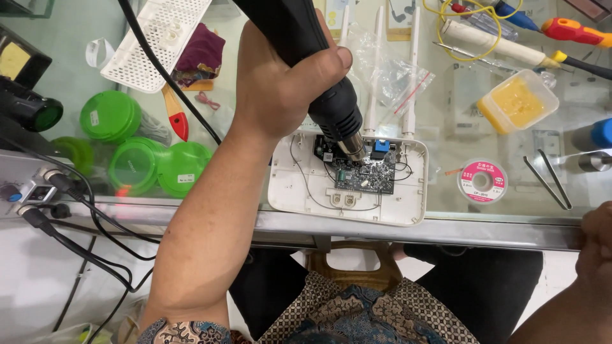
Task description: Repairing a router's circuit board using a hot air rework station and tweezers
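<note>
Two hands: left hand [284,83] at upper centre of the frame, right hand [599,245] at the right edge, well apart
Left hand: wrapped tight round the black hot-air gun handle [299,32]
Gun axis: slants from top centre down and rightward, its metal nozzle [352,150] just above the board
Work piece: small dark green circuit board [363,172] lying in an open white plastic router shell [347,181] at frame centre, on the near edge of the glass-topped bench [497,220]
Key relation: board lies below and right of the left hand, straight along the gun's long axis; left hand is far nearer
Right hand: fingers curled, holding nothing visible, resting by the bench edge
Nearby: pink solder spool [482,181], metal tweezers [548,178] to the right; green round lids [137,150] at left
</note>
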